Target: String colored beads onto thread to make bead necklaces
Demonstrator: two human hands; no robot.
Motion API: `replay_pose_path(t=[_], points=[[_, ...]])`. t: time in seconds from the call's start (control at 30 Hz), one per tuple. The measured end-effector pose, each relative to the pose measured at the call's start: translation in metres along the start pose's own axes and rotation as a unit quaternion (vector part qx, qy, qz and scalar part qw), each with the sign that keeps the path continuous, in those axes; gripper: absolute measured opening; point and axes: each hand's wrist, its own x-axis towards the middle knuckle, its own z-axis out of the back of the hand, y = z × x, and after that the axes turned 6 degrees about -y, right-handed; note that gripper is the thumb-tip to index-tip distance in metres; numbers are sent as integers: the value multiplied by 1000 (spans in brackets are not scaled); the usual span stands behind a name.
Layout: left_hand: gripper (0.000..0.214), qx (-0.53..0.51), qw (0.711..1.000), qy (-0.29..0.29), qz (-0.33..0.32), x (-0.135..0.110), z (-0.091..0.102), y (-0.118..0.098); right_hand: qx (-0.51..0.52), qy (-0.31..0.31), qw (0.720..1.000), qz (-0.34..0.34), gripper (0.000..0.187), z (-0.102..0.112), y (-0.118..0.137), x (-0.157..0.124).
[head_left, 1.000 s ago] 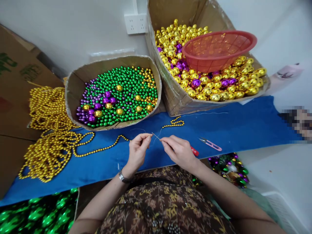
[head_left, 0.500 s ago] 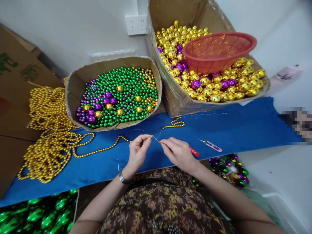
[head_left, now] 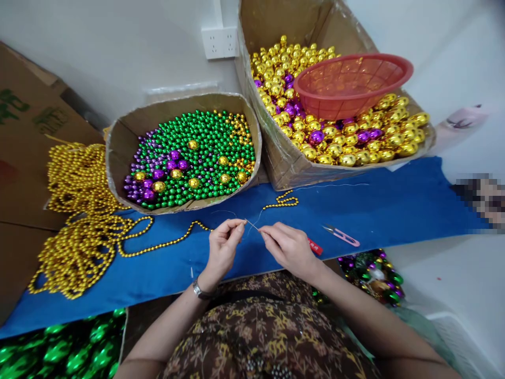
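Note:
My left hand pinches a thin thread above the blue cloth. My right hand pinches a fine needle whose tip points at the left fingertips. The two hands are almost touching. A gold bead strand runs left from my left hand to a heap of gold bead strands. A short run of gold beads lies on the thread just beyond the hands.
A cardboard box of green, purple and gold beads stands behind the hands. A bigger box of gold balls holds a red plastic basket. Pink thread snips lie right of my right hand. Green baubles sit lower left.
The hands stay together at the same spot; the needle is drawn slightly shorter between the fingertips. The view has shifted a little.

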Motion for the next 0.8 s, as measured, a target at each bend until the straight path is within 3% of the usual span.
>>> replay_pose_path(t=[0.8], points=[[21,-2,1000,-15,19,0,-2,0,8,13,1000,-4,23,-1,1,-2]])
